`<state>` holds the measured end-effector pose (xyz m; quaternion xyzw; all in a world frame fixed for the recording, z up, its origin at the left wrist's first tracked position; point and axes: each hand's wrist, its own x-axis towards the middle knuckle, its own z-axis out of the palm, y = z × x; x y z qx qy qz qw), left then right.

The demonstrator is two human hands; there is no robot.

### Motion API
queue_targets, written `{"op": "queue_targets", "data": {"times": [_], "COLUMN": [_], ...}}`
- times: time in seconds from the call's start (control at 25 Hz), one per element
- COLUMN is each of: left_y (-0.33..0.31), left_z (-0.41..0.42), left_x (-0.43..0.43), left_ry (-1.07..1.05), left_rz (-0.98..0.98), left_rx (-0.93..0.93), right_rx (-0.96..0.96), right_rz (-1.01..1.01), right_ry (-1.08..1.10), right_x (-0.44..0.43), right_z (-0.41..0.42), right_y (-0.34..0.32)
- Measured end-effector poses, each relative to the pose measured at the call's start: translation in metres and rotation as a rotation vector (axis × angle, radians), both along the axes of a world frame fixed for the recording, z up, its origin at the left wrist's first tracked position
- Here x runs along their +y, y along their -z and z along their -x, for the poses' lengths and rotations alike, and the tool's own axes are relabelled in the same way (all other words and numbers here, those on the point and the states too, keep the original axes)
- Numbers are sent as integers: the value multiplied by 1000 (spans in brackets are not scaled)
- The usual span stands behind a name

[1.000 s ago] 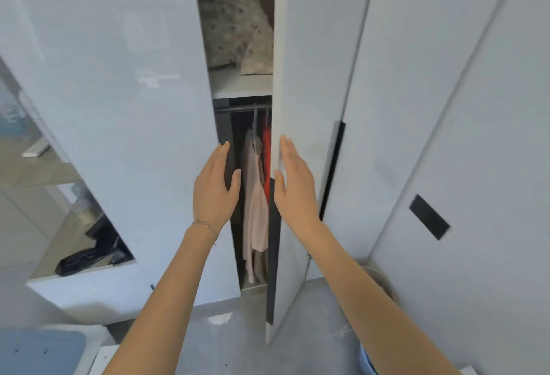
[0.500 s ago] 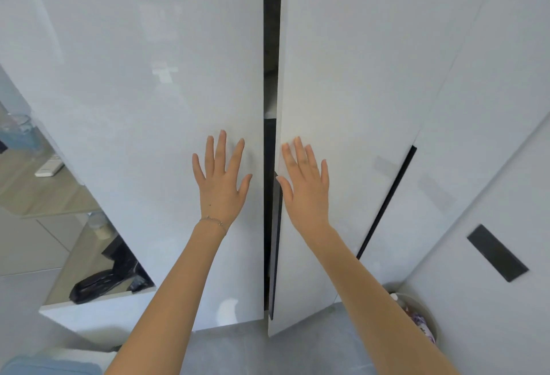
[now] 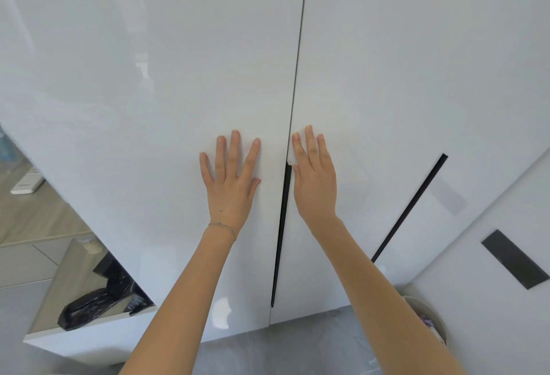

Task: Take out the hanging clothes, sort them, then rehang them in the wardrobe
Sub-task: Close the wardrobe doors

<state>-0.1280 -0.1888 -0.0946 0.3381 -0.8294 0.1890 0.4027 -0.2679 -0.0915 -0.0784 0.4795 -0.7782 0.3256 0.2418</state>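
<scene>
The wardrobe (image 3: 125, 56) fills the view. Its left door (image 3: 178, 92) and right door (image 3: 401, 77), both white and glossy, meet in a thin seam toward 12 o'clock, and the clothes are hidden behind them. The left hand (image 3: 230, 184) lies flat on the left door, fingers straight and spread, grasping nothing, with a thin bracelet (image 3: 223, 226) at the wrist. The right hand (image 3: 315, 184) lies flat on the right door, fingers straight and close together, just beside the seam. A black handle strip (image 3: 280, 249) runs between the hands toward 6 o'clock. At 8 o'clock a black bag (image 3: 98, 300) lies on a low white ledge (image 3: 89, 340). At 4 o'clock a round basket (image 3: 437, 321) stands on the grey floor (image 3: 282, 348).
</scene>
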Motion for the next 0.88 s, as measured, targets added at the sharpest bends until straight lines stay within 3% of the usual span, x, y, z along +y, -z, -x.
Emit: {"op": "queue_targets", "data": {"times": [0.24,0.4,0.72,0.88], "left_y": [1,-8,-44,-53], "left_z": [3,1,-26,-54], "left_x": [3,11,45,91], "left_ry": [-14,-69,-110,-33], "left_rz": [-5,-53,-301,-567], "left_rx": [7,-43,-244,-20], "right_rx": [17,-11,-132,-300], "right_rz": [-31,-176,-354,-296], "right_ry": [5,7,-119,-222], "right_x": [4,14,67,118], "right_z": [0,-6,-15,-22], "right_y": [-2,-16,-39,-39]}}
